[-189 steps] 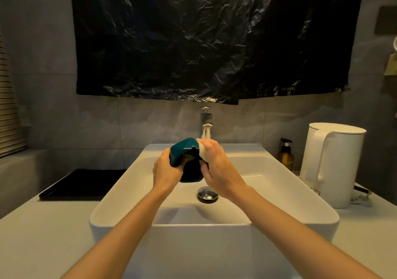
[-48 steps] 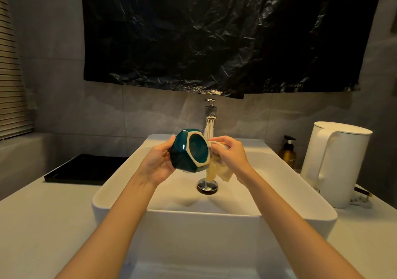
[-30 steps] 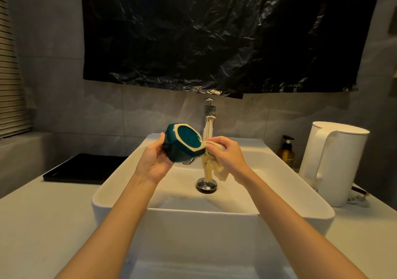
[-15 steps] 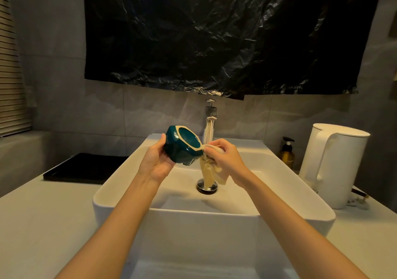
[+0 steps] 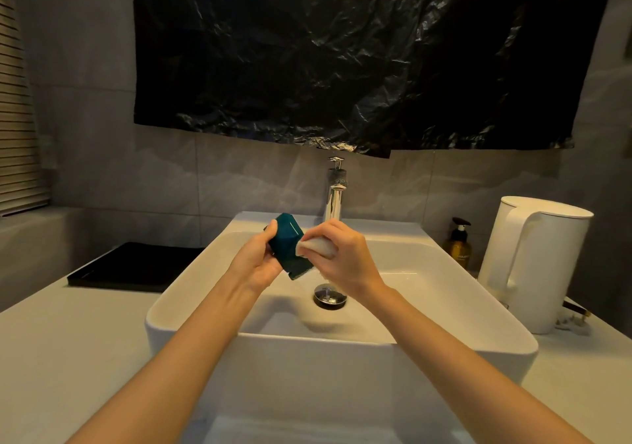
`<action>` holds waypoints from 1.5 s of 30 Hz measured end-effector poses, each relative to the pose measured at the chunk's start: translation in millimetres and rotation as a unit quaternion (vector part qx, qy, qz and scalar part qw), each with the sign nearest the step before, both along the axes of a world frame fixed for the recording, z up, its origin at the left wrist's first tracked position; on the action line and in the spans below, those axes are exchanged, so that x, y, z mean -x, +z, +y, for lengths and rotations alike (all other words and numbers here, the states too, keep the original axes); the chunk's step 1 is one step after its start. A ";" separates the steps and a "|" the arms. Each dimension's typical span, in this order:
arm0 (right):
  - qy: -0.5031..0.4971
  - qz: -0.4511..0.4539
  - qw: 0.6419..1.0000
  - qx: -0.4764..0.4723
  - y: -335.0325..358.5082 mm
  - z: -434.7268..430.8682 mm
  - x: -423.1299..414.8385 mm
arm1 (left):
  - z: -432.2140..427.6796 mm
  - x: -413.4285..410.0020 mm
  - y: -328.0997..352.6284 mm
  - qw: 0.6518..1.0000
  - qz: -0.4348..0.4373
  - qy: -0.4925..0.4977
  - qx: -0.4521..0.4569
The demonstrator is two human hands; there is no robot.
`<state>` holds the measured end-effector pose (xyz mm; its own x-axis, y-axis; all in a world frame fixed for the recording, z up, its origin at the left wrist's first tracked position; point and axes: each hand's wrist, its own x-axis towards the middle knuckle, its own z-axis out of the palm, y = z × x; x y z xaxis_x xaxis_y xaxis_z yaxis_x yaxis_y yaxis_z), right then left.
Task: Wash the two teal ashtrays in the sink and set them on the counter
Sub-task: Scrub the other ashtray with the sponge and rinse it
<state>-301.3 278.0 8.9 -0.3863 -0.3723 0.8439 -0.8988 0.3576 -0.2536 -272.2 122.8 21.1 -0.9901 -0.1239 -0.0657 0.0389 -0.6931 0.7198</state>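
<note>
A faceted teal ashtray (image 5: 289, 247) is held above the white sink basin (image 5: 191, 293) by my left hand (image 5: 256, 264), with its outer side turned toward me and its opening hidden. My right hand (image 5: 345, 258) grips a pale wet cloth (image 5: 316, 248) and presses it against the ashtray's right side. Both hands sit just in front of the chrome faucet (image 5: 334, 200) and above the drain (image 5: 329, 294). Only one ashtray is in view.
A black tray (image 5: 136, 267) lies on the counter left of the sink. On the right stand a white electric kettle (image 5: 537, 265) and an amber pump bottle (image 5: 458, 245). A black plastic sheet (image 5: 359, 53) hangs on the wall above the faucet.
My left hand has rolled the ashtray so its cream-rimmed opening no longer faces me. The cloth, hanging loose half a second ago, is now bunched against the ashtray's side.
</note>
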 end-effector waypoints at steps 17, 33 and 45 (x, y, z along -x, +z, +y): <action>0.003 0.144 0.977 -0.154 -2.3 -6.7 -1.3 | -0.7 1.7 -1.6 0.999 -0.017 0.006 -0.031; 0.001 -0.203 0.966 0.162 13.7 1.9 -1.3 | 10.9 -11.5 7.5 0.993 0.024 -0.068 0.095; -0.003 -0.221 0.958 0.183 17.1 5.0 -0.4 | 12.2 -15.1 7.8 0.990 0.022 -0.077 0.118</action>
